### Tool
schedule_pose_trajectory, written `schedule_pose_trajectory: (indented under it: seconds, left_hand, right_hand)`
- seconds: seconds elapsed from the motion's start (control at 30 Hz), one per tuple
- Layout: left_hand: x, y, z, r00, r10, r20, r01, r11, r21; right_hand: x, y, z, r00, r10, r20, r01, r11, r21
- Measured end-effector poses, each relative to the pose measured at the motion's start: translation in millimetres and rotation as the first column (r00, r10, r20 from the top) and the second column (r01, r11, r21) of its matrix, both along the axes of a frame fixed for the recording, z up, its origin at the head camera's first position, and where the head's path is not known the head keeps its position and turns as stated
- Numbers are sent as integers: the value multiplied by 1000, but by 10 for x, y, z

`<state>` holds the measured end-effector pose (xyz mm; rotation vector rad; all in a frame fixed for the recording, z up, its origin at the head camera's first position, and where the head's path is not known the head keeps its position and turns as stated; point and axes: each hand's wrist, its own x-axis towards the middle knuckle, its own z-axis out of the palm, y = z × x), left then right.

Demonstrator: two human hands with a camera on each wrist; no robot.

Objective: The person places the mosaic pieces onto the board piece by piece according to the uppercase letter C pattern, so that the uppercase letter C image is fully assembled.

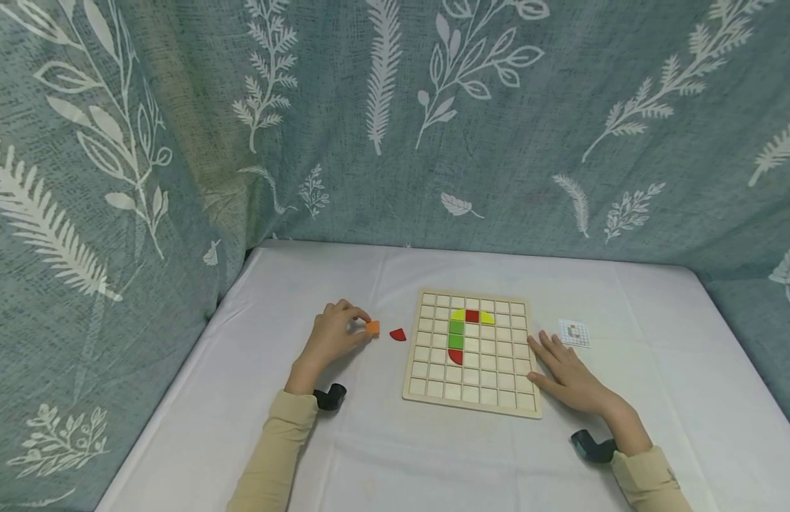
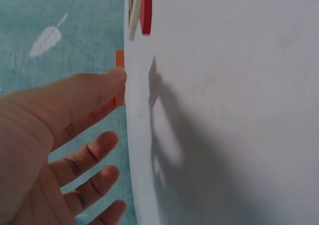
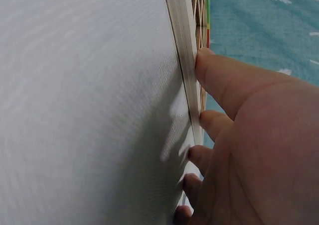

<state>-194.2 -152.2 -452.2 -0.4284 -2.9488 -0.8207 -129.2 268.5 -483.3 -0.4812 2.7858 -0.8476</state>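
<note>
Between thumb and fingertips my left hand [image 1: 333, 334] pinches a small orange square tile [image 1: 372, 328], left of the board; the left wrist view shows this orange tile [image 2: 119, 78] edge-on. A red quarter-round tile [image 1: 397, 335] lies on the cloth between that hand and the wooden grid board [image 1: 471, 398]. Set in the board are two yellow quarter-round tiles [image 1: 488, 318], a red square tile [image 1: 472, 316], two green square tiles [image 1: 456, 334] and another red quarter-round tile [image 1: 455, 356]. With fingers extended, my right hand [image 1: 570, 377] touches the board's right edge.
A small printed pattern card [image 1: 574, 333] lies beyond the right hand's fingers, right of the board. White cloth [image 1: 382, 455] covers the table. A leaf-patterned blue-green curtain [image 1: 343, 128] hangs behind and at the sides.
</note>
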Motion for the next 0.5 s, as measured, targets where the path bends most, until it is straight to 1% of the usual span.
schedule_pose_trajectory:
  seconds: [0.13,0.33,0.5]
  left_hand:
    - [12,85,12,1000,-20,-22,19,999,-25]
    - [41,211,33,999,-41,-14,40,999,-36]
    - [57,329,4,997,-74,-13,74,996,-50]
  right_hand:
    - [2,0,2,1000,-1,1,1,1000,3]
    - [0,1,-5,1000,-6,6,5,1000,6]
    - [-6,5,-15,1000,-8,16,8,1000,18]
